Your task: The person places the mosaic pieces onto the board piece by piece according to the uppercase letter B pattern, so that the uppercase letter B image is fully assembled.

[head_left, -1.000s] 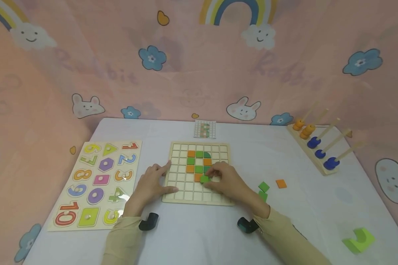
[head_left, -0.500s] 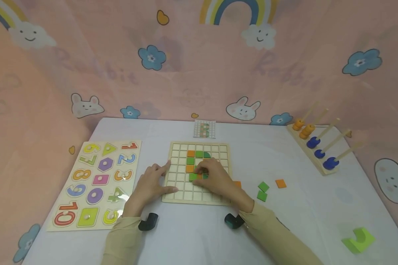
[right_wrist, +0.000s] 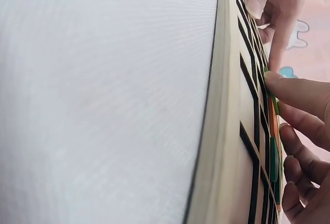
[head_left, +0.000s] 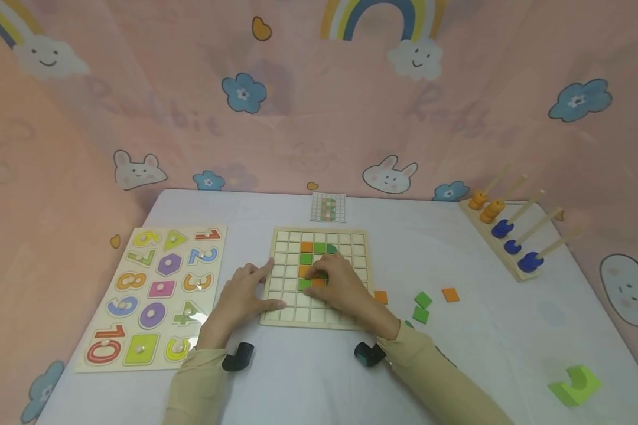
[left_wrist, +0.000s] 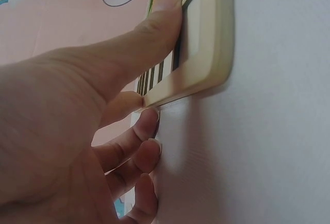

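Note:
A wooden grid board (head_left: 289,316) lies in the middle of the table with orange and green tiles set in its cells. My right hand (head_left: 340,286) is over it, thumb and index finger pinching a green square tile (head_left: 304,285) at a cell left of an orange tile (head_left: 318,283). In the right wrist view my thumb touches that green tile (right_wrist: 267,73). Some tiles are hidden behind the right hand. My left hand (head_left: 240,290) steadies the board's left side: the thumb presses its face and the extended index finger touches its edge, as the left wrist view confirms.
Loose orange tiles (head_left: 450,294) and green tiles (head_left: 421,314) lie right of the board. A pattern card (head_left: 328,207) lies behind it. A number-and-shape puzzle (head_left: 151,295) is at left, a peg stacker (head_left: 502,239) at back right, a green arch block (head_left: 576,385) at front right.
My right hand has carried the green tile leftward across the board, past the orange tile, and lowered it at a cell. The left hand has stayed put.

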Demonstrator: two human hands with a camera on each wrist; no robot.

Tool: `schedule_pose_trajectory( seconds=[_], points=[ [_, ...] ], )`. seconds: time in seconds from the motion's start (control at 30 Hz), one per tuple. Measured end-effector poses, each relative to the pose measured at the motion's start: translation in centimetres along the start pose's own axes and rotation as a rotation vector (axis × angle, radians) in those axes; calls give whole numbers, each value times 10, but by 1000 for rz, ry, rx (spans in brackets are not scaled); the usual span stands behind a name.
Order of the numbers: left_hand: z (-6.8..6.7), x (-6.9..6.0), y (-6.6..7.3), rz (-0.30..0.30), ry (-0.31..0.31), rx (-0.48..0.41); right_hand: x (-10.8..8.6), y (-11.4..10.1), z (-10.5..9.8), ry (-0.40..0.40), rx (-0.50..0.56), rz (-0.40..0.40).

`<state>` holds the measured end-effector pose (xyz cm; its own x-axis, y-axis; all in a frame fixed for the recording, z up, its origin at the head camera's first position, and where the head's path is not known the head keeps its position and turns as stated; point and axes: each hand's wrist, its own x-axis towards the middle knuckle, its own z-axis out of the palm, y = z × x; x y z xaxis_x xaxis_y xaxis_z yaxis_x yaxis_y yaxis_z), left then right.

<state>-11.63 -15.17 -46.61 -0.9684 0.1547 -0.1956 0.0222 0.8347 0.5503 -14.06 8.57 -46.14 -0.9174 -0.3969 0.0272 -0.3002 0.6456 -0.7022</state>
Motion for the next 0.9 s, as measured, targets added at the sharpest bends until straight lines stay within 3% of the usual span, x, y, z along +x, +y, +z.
schedule_pose_trajectory(
  seconds=[0.4, 0.7, 0.9],
  points=[
    [0, 0, 0, -3, 4, -1, -4, 0, -5, 1, 16, 37],
    [1, 1, 2, -15, -1, -7, -27, 25, -37, 2, 4, 95],
    [0, 0, 3, -16, -1, -8, -51, 46, -60, 2, -71, 128]
  ],
)
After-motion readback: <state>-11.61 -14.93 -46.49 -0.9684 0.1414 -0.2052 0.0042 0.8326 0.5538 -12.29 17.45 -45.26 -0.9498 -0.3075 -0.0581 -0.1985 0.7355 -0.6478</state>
